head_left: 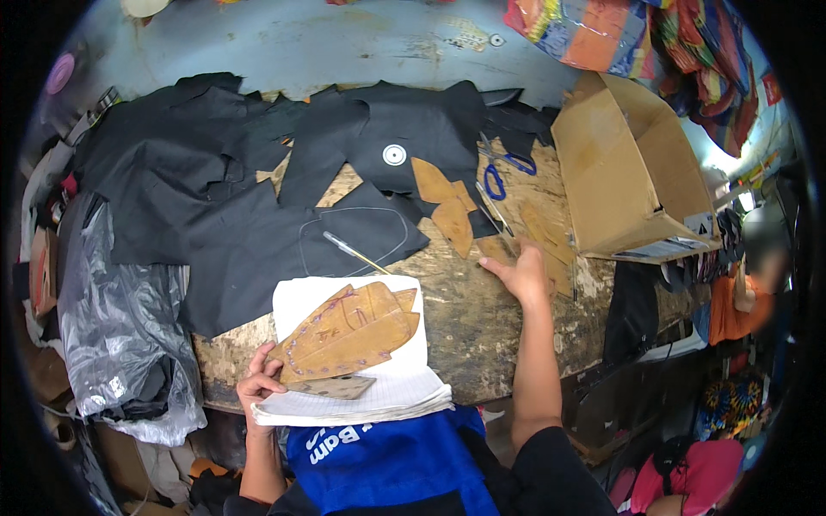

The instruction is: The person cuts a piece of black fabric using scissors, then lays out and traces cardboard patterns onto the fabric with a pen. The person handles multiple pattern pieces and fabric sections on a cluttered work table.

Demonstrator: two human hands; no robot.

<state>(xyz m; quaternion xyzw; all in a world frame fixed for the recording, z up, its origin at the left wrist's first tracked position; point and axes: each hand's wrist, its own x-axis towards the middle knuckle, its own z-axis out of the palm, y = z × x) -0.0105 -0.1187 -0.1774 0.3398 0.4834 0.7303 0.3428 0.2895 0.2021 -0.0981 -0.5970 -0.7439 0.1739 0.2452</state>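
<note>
On my lap lies an open notebook (403,344) with brown shoe-pattern templates (348,331) on its pages. A paler, dotted template piece (331,387) sits beneath them. My left hand (258,378) is closed on the notebook's left edge, at the narrow tip of the templates. Over the worktable, my right hand (523,271) has its thumb spread from its fingers, beside a small brown piece (494,249); its fingertips are partly hidden. A pen (354,252) rests on black material (249,258) that bears a pale curved outline.
Blue-handled scissors (495,179), leaf-shaped brown templates (452,224) and longer brown strips (546,236) lie on the worn wooden table (465,340). A cardboard box (602,172) stands at the right. Clear plastic bags (125,335) hang at the left. Another person (744,297) is at the far right.
</note>
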